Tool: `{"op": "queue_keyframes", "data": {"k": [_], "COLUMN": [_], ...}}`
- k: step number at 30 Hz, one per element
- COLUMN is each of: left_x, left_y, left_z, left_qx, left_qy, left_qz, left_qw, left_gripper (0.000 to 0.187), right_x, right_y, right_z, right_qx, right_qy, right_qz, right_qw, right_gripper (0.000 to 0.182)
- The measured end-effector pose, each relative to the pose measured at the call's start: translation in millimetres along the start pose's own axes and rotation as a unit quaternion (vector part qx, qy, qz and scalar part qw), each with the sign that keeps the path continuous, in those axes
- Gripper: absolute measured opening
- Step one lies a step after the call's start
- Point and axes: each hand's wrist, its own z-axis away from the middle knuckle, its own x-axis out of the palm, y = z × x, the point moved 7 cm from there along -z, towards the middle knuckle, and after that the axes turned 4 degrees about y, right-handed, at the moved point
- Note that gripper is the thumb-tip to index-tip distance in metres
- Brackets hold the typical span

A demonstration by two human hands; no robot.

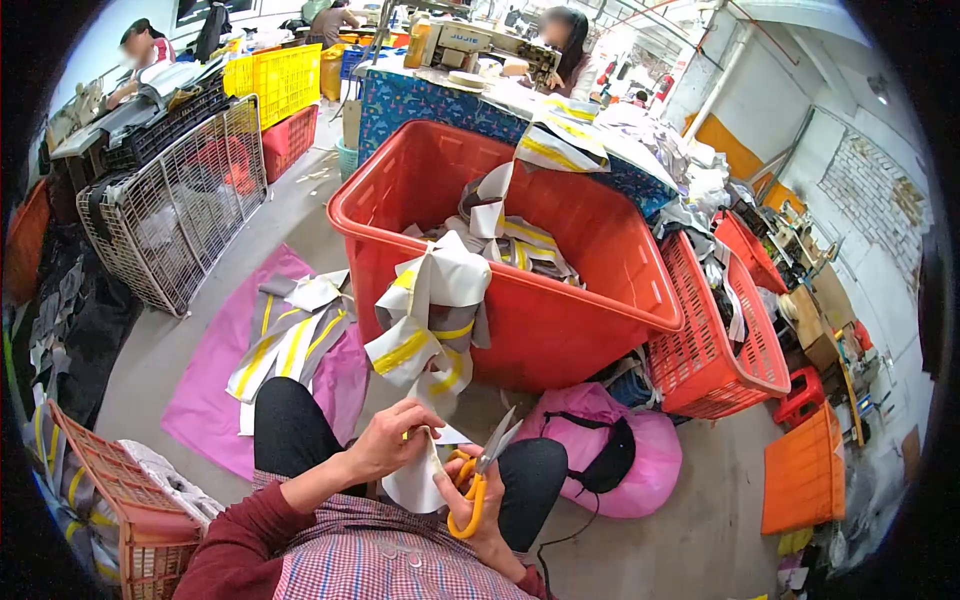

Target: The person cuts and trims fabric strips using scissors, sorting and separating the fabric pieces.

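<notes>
My right hand (483, 505) holds a pair of scissors (471, 487) with orange handles, the blades pointing up and slightly apart. Between my hands hangs a white fabric piece (413, 485), its upper edge pinched by my left hand (398, 440). Above it, a linked chain of white and grey fabric pieces with yellow strips (432, 310) drapes over the near rim of a big red plastic tub (540, 325). More such pieces lie inside the tub. Whether the piece in my hands is joined to the chain is hard to see.
A pink cloth (215, 385) with striped fabric pieces (290, 345) lies on the floor at left. Right of my knee sits a pink bag (630, 455). Red baskets (715, 330) stand beyond it. A co-worker sits at a sewing machine (465, 45) behind the tub.
</notes>
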Motion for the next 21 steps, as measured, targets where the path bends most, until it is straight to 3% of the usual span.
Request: {"op": "queue_keyframes", "data": {"k": [6, 12, 14, 15, 18, 21], "left_x": [3, 16, 14, 7, -21, -45], "left_y": [-14, -31, -49, -48, -45, -27], "left_z": [10, 29, 35, 35, 27, 15], "left_qx": [0.039, -0.017, -0.192, -0.234, -0.274, -0.253], "left_qy": [-0.003, -0.001, -0.052, -0.074, -0.169, -0.193], "left_qz": [-0.134, -0.030, 0.070, 0.140, 0.231, 0.168], "left_qw": [0.990, 0.999, 0.977, 0.959, 0.918, 0.933], "left_gripper": [0.018, 0.014, 0.012, 0.015, 0.015, 0.018], "right_x": [0, -1, -7, -12, -23, -13], "right_y": [-10, -16, -24, -23, -26, -19], "right_z": [-4, -9, -14, -18, -30, -44], "right_qx": [-0.006, 0.019, 0.006, -0.011, -0.003, -0.038], "right_qy": [-0.007, -0.017, -0.006, 0.006, -0.002, -0.017], "right_qz": [0.001, -0.018, -0.008, -0.012, -0.007, -0.029], "right_qw": [1.000, 1.000, 1.000, 1.000, 1.000, 0.999], "right_gripper": [0.046, 0.047, 0.044, 0.044, 0.044, 0.040]}}
